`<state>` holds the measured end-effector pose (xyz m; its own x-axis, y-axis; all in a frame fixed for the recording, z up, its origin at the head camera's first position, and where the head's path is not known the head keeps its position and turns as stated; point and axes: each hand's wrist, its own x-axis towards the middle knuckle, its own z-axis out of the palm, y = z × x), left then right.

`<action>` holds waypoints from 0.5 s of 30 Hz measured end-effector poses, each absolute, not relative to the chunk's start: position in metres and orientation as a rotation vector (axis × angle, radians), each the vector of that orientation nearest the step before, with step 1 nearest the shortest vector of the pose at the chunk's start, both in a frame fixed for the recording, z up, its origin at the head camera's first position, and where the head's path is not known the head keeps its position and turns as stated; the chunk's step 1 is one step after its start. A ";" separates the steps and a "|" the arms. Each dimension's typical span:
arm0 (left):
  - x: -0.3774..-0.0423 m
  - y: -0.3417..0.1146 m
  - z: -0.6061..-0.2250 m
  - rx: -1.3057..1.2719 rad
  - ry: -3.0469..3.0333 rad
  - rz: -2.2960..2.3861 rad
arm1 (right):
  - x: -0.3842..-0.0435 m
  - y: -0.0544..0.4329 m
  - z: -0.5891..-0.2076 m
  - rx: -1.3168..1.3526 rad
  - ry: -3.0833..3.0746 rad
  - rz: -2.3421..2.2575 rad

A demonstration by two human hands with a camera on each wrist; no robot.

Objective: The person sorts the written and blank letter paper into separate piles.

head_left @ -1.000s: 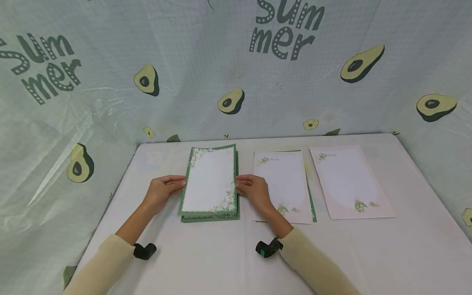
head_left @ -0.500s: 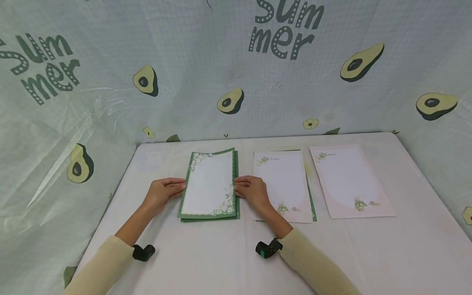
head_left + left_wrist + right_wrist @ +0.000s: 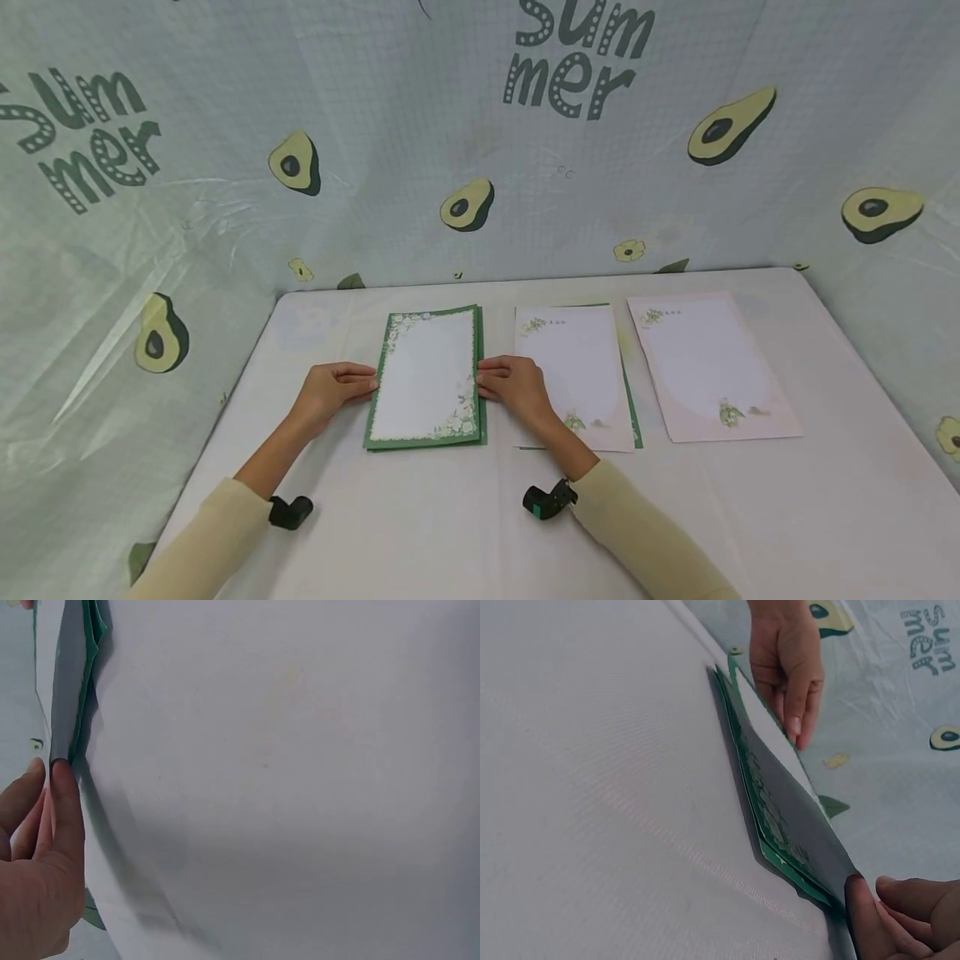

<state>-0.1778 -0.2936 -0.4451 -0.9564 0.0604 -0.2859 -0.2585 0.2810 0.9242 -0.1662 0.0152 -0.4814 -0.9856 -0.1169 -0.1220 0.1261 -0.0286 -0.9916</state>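
Note:
A white sheet of paper with a green floral border (image 3: 426, 375) is held over other green-edged sheets (image 3: 751, 796) at the left of the table. My left hand (image 3: 330, 396) pinches its left edge between thumb and fingers. On the opposite edge, my right hand (image 3: 521, 392) pinches the same sheet. From the right wrist view, the held sheet slants above the lower sheets, with a gap between them along the near side. Its near and right edges nearly line up with the sheets beneath, which peek out slightly at the right.
Right of the green stack lies a pale pink sheet (image 3: 573, 367) with a green-edged sheet (image 3: 634, 412) showing from under it. Another pink sheet (image 3: 712, 367) lies farther right, slightly turned. A white cloth covers the table (image 3: 420, 525); an avocado-print sheet (image 3: 375, 125) hangs behind.
The held green-bordered sheet has come down and slightly nearer, so less of the lower sheets shows at the front. Both hands keep their pinch and have barely moved.

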 end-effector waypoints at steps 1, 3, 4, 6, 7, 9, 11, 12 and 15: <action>-0.178 -0.294 -0.444 -0.180 2.296 1.714 | -0.166 0.015 -0.481 0.012 2.062 -2.137; -0.178 -0.294 -0.443 -0.190 2.314 1.686 | -0.166 0.016 -0.480 0.013 2.065 -2.126; -0.178 -0.294 -0.442 -0.188 2.326 1.670 | -0.165 0.016 -0.479 0.011 2.067 -2.119; -0.178 -0.294 -0.440 -0.190 2.361 1.627 | -0.164 0.017 -0.477 -0.010 2.087 -2.090; -0.177 -0.294 -0.439 -0.195 2.381 1.605 | -0.163 0.018 -0.476 -0.017 2.095 -2.073; -0.176 -0.295 -0.437 -0.197 2.430 1.550 | -0.161 0.021 -0.473 -0.041 2.136 -2.036; -0.175 -0.296 -0.435 -0.173 2.479 1.494 | -0.159 0.025 -0.471 -0.066 2.201 -1.988; -0.174 -0.297 -0.433 -0.157 2.496 1.477 | -0.159 0.028 -0.470 -0.079 2.234 -1.965; -0.172 -0.296 -0.428 -0.084 2.528 1.449 | -0.158 0.040 -0.467 -0.114 2.323 -1.900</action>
<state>-0.1722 -0.2964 -0.4277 -0.9728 0.0620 -0.2231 -0.1611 0.5106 0.8446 -0.1576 0.0402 -0.4670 -0.9876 -0.1457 -0.0588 0.0287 0.2006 -0.9792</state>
